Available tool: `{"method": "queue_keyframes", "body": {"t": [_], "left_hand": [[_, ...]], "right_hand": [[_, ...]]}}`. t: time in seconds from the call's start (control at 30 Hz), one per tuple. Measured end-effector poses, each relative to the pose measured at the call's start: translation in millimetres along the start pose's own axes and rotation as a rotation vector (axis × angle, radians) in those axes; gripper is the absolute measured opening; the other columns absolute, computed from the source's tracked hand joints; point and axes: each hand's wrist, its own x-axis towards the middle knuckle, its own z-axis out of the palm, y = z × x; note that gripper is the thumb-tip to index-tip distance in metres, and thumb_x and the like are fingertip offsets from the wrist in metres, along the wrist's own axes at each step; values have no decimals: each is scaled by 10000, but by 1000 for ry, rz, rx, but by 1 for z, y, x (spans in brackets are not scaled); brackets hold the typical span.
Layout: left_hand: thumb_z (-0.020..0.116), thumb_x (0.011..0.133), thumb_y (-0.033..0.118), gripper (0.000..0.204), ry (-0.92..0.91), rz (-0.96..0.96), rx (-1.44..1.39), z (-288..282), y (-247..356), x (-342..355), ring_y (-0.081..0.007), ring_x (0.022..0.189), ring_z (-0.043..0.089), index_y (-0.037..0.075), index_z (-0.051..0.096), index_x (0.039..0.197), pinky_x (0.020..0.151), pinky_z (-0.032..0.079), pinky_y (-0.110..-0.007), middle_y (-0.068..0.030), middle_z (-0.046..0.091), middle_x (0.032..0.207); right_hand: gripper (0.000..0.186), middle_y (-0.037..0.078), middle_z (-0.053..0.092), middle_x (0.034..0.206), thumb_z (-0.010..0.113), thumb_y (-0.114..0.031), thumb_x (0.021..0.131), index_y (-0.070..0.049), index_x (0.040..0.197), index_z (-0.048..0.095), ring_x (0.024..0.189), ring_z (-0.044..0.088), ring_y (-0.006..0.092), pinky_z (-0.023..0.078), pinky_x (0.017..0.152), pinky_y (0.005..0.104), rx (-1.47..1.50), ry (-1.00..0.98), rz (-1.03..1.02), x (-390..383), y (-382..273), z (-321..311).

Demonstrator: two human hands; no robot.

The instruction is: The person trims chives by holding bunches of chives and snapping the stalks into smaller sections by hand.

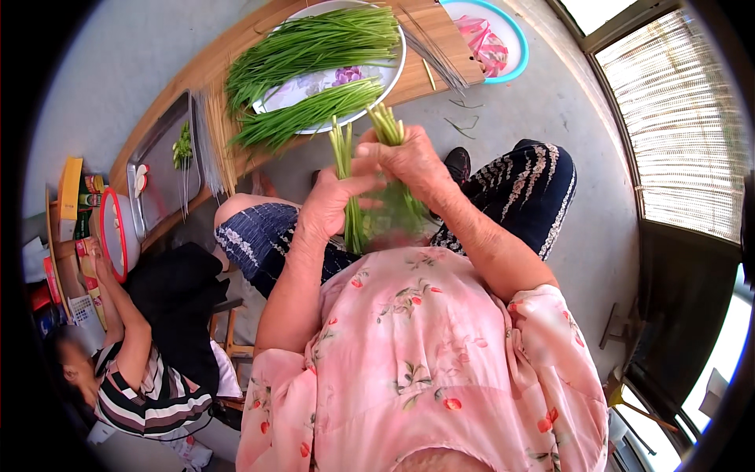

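My left hand (330, 198) grips an upright bunch of garlic chives (355, 228), pale stem ends up and green leaves hanging over my lap; its fingers reach toward the other hand and are somewhat blurred. Close beside it, my right hand (417, 161) is closed around a second bunch of chives (386, 124), whose cut ends stick out above the fingers. Ahead, a large white oval plate (392, 75) with a purple flower print carries a big heap of chives (314, 47) and a smaller bundle (314, 112) nearer me.
The wooden table (460, 67) bears wooden skewers (216, 134), metal skewers (432, 51) and a metal tray (193, 102) with skewered green pieces (182, 148). A blue-rimmed basin (521, 51) holding a pink bag stands beyond. At left sits another person (149, 377) near a red-rimmed basin (106, 228). Stray chives lie on the floor.
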Motion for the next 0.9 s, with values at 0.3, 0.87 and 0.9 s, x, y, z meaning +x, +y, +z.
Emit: {"method": "queue_keyframes", "body": {"t": [0.3,0.87,0.9], "left_hand": [[684,814,159,351,-76,45,19,7,12,-9,-242,804,639,-23,561,1088,622,554,-342,-129,622,1000],[657,830,241,251,117,74,286,1,17,-13,-122,716,570,20,640,949,538,445,-244,-67,655,861],[657,830,241,251,116,73,287,1,17,-13,-122,716,570,20,640,949,538,445,-244,-67,655,861]], "right_hand": [[107,41,588,602,657,-86,823,-16,767,600,469,504,95,393,407,238,73,91,60,7,-2,-5],[138,95,608,659,638,-100,843,35,857,612,506,568,148,407,403,256,253,138,66,20,-10,-34],[138,95,608,659,638,-100,843,35,857,612,506,568,148,407,403,256,254,140,66,20,-10,-34]]}}
